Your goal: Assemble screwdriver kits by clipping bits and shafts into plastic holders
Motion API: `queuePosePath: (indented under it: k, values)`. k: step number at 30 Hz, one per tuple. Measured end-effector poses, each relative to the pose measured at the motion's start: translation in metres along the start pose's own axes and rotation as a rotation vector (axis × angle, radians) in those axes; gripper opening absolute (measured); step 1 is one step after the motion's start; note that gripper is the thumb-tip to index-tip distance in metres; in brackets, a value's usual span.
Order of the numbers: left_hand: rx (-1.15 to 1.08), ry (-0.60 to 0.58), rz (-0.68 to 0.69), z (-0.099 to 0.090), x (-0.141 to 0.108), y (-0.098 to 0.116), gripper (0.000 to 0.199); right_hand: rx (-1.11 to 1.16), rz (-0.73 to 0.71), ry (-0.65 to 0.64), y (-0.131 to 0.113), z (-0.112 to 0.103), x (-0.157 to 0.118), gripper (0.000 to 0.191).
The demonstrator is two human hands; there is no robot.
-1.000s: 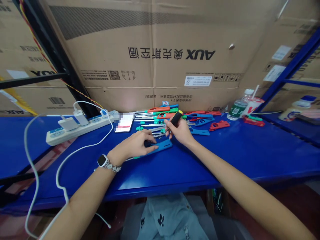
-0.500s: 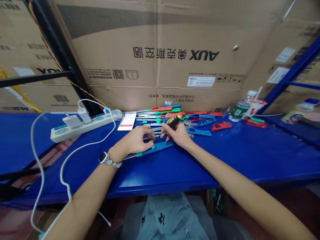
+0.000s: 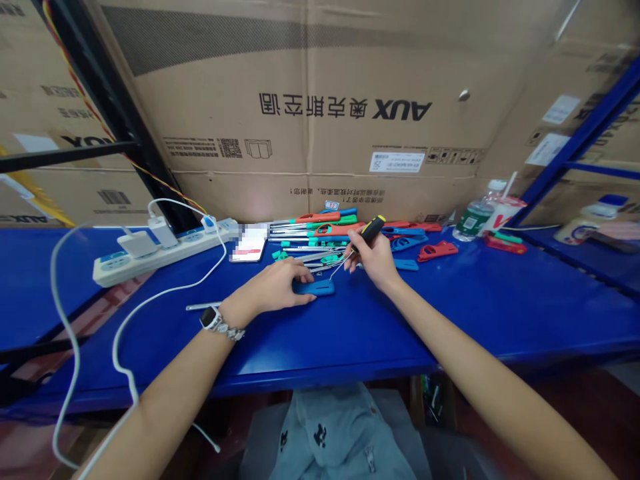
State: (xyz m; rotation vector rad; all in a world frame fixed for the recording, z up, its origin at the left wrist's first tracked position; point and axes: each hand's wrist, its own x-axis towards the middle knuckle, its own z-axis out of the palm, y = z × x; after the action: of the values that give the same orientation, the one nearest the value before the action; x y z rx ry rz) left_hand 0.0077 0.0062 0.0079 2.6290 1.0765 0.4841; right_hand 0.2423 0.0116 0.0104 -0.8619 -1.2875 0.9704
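My left hand point(image 3: 280, 283) is closed around a blue long-necked lighter point(image 3: 324, 287) lying flat on the blue table. Its metal tube sticks out past my wrist to the left, and its middle is hidden under my fingers. In my right hand point(image 3: 379, 261) is a screwdriver point(image 3: 371, 232) with a black and yellow handle, held tilted. Its thin shaft points down to the edge of the blue lighter's handle; whether the tip touches cannot be made out. Just behind my hands lie metal tubes and small green parts point(image 3: 330, 259).
Behind are orange lighters point(image 3: 334, 230), a red handle shell point(image 3: 437, 251) and a phone point(image 3: 253, 243). A power strip point(image 3: 117, 268) with white cables stands left. A water bottle point(image 3: 470, 220) and a cup point(image 3: 503, 215) stand right, before a large cardboard box point(image 3: 225, 120).
My left hand has taken hold of the blue lighter that lay in front of it. My right hand has shifted slightly right, and the screwdriver tip has come to the lighter's handle.
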Motion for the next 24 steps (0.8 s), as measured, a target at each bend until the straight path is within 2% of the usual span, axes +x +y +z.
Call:
queuePosePath:
  k: [2,5,8,14,24]
  values:
    - [-0.024,0.049,0.026,0.0,0.001,0.001,0.028,0.016,0.001,-0.002,-0.001,0.002,-0.001,0.048]
    - [-0.107,0.188,0.065,0.005,0.004,0.008,0.031,0.037,-0.001,-0.002,-0.003,0.006,-0.003,0.047]
    - [-0.194,0.255,0.061,0.012,0.008,0.014,0.025,0.05,-0.01,-0.006,-0.005,0.01,-0.005,0.045]
    - [-0.323,0.254,0.028,0.017,0.011,0.014,0.016,0.054,-0.027,0.001,-0.006,0.015,-0.008,0.045]
    - [-0.29,0.253,0.015,0.017,0.011,0.013,0.015,-0.015,-0.089,-0.014,-0.01,0.018,-0.011,0.045]
